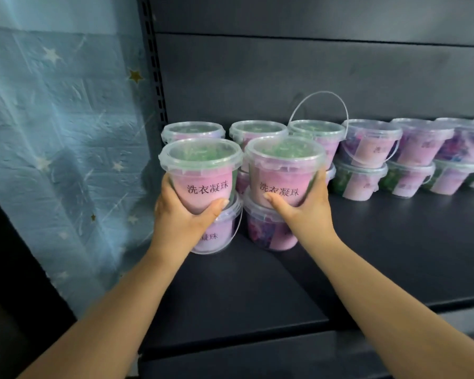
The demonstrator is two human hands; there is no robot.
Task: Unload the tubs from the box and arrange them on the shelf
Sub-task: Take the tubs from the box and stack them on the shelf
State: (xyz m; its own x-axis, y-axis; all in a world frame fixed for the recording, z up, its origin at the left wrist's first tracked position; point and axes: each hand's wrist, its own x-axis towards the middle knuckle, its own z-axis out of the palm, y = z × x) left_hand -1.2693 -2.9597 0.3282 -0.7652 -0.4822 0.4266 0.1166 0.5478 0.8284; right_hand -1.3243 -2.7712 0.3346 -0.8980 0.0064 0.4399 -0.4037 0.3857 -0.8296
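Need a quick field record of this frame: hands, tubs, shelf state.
left hand: grips left upper tub
right hand: grips right upper tub
under them: left lower tub, right lower tub, at shelf front left; seated or not, unclear
back row: tubs stacked two high, running right
box: not in view

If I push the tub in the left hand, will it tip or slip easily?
Probably tippy: the held tub narrows toward its base and is over a lower tub. Its smooth plastic may slip. Filled near the lid, likely heavy.
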